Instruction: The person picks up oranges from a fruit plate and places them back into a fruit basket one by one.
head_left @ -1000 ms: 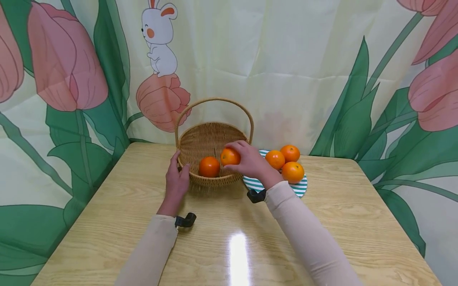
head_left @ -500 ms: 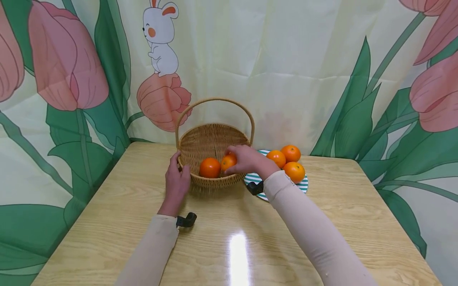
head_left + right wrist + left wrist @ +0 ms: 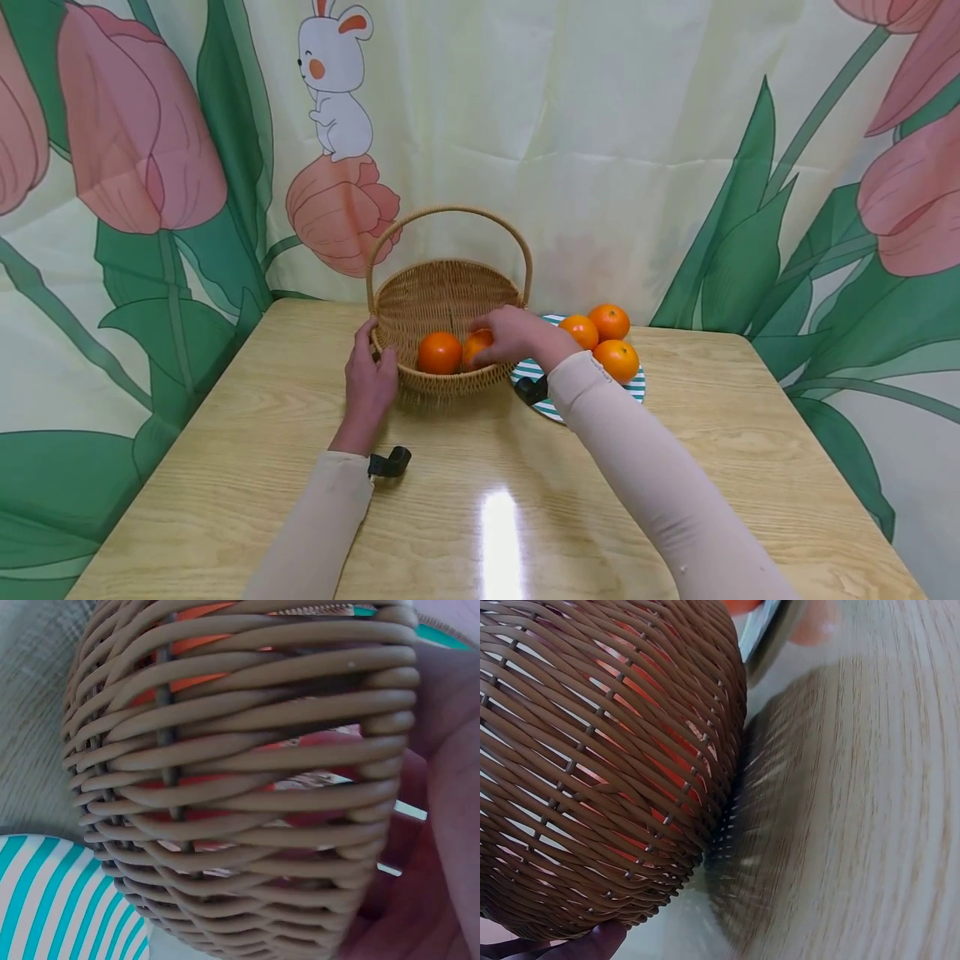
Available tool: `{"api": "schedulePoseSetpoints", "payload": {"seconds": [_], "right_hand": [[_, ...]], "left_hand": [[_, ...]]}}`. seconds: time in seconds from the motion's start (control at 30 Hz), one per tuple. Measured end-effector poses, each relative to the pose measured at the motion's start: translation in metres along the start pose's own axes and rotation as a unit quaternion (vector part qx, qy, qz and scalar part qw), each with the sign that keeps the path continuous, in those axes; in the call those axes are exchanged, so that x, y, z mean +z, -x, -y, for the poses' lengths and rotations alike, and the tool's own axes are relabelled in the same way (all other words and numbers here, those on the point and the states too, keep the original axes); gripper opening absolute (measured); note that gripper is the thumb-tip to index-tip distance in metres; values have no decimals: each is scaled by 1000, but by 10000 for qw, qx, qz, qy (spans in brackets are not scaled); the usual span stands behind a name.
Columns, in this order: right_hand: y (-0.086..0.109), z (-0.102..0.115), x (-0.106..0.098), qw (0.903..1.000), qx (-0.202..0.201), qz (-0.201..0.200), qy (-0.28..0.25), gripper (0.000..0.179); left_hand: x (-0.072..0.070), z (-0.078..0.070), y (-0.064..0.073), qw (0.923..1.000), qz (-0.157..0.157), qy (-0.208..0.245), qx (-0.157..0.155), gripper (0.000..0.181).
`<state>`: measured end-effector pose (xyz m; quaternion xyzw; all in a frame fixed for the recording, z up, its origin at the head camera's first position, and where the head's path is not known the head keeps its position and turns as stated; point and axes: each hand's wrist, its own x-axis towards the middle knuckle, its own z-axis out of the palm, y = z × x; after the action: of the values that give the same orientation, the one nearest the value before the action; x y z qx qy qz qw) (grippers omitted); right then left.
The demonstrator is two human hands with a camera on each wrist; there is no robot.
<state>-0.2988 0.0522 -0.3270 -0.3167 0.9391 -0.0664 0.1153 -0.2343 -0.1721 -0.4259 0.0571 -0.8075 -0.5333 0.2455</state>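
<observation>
A wicker basket (image 3: pixel 450 292) with a tall arched handle stands near the back of the table. My left hand (image 3: pixel 369 379) grips its left rim, and in the left wrist view a fingertip (image 3: pixel 604 939) presses against the weave. Reaching over the right side of the rim, my right hand (image 3: pixel 517 337) holds an orange (image 3: pixel 476 348) low inside the basket, partly hidden by its fingers. Beside that orange lies a redder round fruit (image 3: pixel 440 352). The right wrist view looks at the weave (image 3: pixel 262 765), with orange colour showing through its gaps.
Right of the basket sits a round plate (image 3: pixel 633 392) with teal and white stripes, partly behind my right wrist. It bears three oranges (image 3: pixel 617 361) grouped together. A printed curtain (image 3: pixel 600 167) hangs behind the wooden table (image 3: pixel 420 533).
My right hand has lowered the orange into the basket, to the right of the redder fruit. My left hand stays on the rim.
</observation>
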Motion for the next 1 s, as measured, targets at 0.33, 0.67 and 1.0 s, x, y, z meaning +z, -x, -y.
{"api": "schedulePoseSetpoints", "payload": {"seconds": [0.33, 0.67, 1.0], "right_hand": [[16, -8, -2, 9930, -397, -1110, -71, 43], [45, -42, 11, 9608, -247, -2723, -462, 29], [69, -78, 37, 9474, 546, -3052, -789, 26]], "left_hand": [[1, 0, -1, 9999, -51, -73, 116, 49], [0, -1, 0, 9999, 58, -84, -45, 49], [1, 0, -1, 9999, 24, -142, -82, 49]]}}
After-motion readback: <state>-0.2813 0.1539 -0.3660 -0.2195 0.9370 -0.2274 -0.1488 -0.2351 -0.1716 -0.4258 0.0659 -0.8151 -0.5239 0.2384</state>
